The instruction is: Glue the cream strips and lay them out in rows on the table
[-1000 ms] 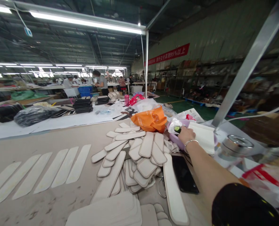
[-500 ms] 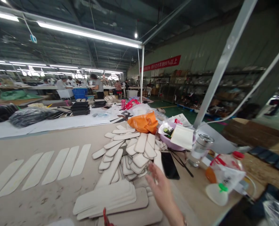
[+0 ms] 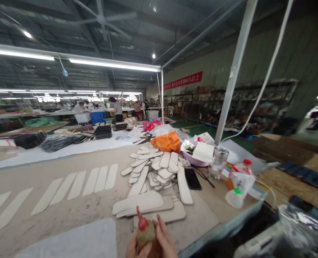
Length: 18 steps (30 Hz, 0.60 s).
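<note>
Close to my body, a brownish squeeze bottle (image 3: 147,233) with a red nozzle points upward and away from me. My left hand (image 3: 135,247) grips it from the left, thumb across its front. My right hand (image 3: 164,239) presses against its other side with fingers extended along it. Just beyond lie a stack of long pale rounded panels (image 3: 137,202) and larger panels (image 3: 175,211) beneath. Farther back is a loose pile of smaller dark-edged pieces (image 3: 159,173). On the left, several pale strips (image 3: 77,184) lie slanted in a row.
A white sheet (image 3: 73,240) covers the near left of the table. Toward the right are a black phone (image 3: 192,179), a lidded clear jar (image 3: 219,163), a lilac basin (image 3: 199,159), an orange bag (image 3: 166,142) and a green-capped bottle (image 3: 235,197). A metal post (image 3: 234,75) rises beyond.
My right hand has drawn back from beside the pile to the squeeze bottle, which now shows more fully between both hands. The view has shifted left and upward.
</note>
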Each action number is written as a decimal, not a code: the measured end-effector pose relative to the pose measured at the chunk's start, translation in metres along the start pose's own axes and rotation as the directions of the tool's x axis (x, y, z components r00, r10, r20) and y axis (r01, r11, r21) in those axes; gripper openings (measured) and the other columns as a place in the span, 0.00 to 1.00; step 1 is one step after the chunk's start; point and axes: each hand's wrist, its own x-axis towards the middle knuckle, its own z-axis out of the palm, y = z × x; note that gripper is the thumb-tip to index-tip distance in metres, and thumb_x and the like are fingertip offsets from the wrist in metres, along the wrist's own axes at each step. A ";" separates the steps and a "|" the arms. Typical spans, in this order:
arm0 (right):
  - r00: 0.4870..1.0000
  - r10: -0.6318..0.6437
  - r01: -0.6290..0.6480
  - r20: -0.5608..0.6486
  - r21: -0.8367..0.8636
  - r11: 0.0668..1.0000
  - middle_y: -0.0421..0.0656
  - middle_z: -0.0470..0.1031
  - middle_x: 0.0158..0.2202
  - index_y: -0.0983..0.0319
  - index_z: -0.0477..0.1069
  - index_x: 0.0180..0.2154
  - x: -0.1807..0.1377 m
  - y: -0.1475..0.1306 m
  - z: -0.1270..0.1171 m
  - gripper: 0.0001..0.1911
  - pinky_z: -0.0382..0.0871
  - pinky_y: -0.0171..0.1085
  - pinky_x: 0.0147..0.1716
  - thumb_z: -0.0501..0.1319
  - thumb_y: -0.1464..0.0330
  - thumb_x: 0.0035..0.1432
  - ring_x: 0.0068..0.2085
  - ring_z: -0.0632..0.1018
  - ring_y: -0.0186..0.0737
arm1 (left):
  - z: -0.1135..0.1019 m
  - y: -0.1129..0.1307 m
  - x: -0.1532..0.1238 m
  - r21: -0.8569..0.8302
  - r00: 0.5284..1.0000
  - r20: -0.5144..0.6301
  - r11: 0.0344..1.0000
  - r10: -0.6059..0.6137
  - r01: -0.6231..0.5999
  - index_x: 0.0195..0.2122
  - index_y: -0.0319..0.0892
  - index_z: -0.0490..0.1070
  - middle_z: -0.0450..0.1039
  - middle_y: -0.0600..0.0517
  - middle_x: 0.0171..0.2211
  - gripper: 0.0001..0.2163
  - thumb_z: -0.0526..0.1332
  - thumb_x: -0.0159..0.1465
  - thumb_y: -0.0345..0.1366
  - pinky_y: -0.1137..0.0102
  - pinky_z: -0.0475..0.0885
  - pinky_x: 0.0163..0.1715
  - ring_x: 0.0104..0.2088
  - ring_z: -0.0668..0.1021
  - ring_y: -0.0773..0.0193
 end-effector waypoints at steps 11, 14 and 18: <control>0.955 0.044 -0.104 0.293 0.192 0.976 0.42 0.72 0.50 0.52 0.65 0.52 -0.029 -0.026 0.016 0.31 0.68 0.42 0.45 0.70 0.65 0.45 0.48 0.74 0.47 | -0.017 0.020 -0.004 0.223 0.955 0.184 0.936 0.234 -0.272 0.59 0.46 0.60 0.64 0.44 0.58 0.33 0.65 0.52 0.48 0.58 0.64 0.58 0.57 0.68 0.49; 0.983 0.008 -0.054 0.184 0.246 0.968 0.41 0.74 0.43 0.54 0.68 0.46 -0.023 -0.028 0.017 0.25 0.70 0.37 0.37 0.70 0.66 0.44 0.42 0.76 0.43 | -0.062 0.020 0.021 0.507 0.930 0.308 0.792 0.203 -0.341 0.58 0.45 0.62 0.63 0.44 0.59 0.34 0.66 0.50 0.48 0.56 0.60 0.60 0.59 0.65 0.47; 0.993 0.007 -0.041 0.119 0.287 0.957 0.41 0.74 0.42 0.55 0.67 0.45 -0.017 -0.029 0.018 0.24 0.68 0.34 0.27 0.69 0.65 0.43 0.35 0.76 0.42 | -0.136 -0.002 0.079 0.820 0.970 0.103 0.532 0.221 -0.209 0.51 0.38 0.69 0.70 0.42 0.53 0.22 0.55 0.59 0.44 0.57 0.62 0.59 0.55 0.70 0.51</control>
